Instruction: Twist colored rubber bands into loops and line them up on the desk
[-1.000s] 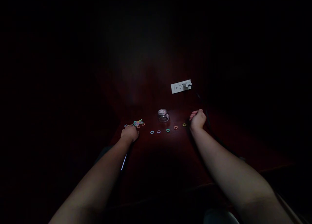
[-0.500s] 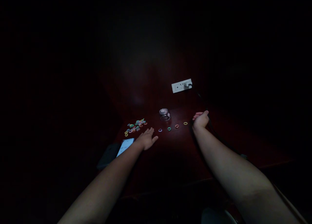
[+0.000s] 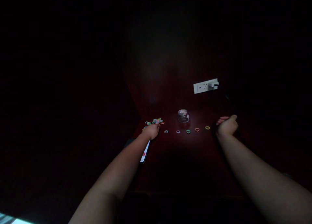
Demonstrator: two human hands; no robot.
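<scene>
My left hand [image 3: 152, 130] is at the near edge of a loose heap of small coloured hair ties [image 3: 156, 121], its fingers curled down and partly hidden. Whether a tie is between them does not show. To its right, single ties lie spaced in a row: blue [image 3: 166, 131], purple [image 3: 178, 131], green [image 3: 188, 131], orange [image 3: 197, 130] and yellow [image 3: 207, 128]. Just past the yellow one, my right hand [image 3: 227, 126] rests on the table with fingers loosely curled in, and I see nothing in it.
Behind the row stands a clear jar [image 3: 183, 117] with a patterned lid. A lit phone [image 3: 145, 152] lies beside my left forearm, a dark object [image 3: 129, 142] next to it. A white wall socket [image 3: 206, 85] holds a plug with a dark cable. The surroundings are very dark.
The view has turned left, so things sit further right. My left hand has gone from lying flat by the row to curling at the heap. A blue tie now shows at the row's left end.
</scene>
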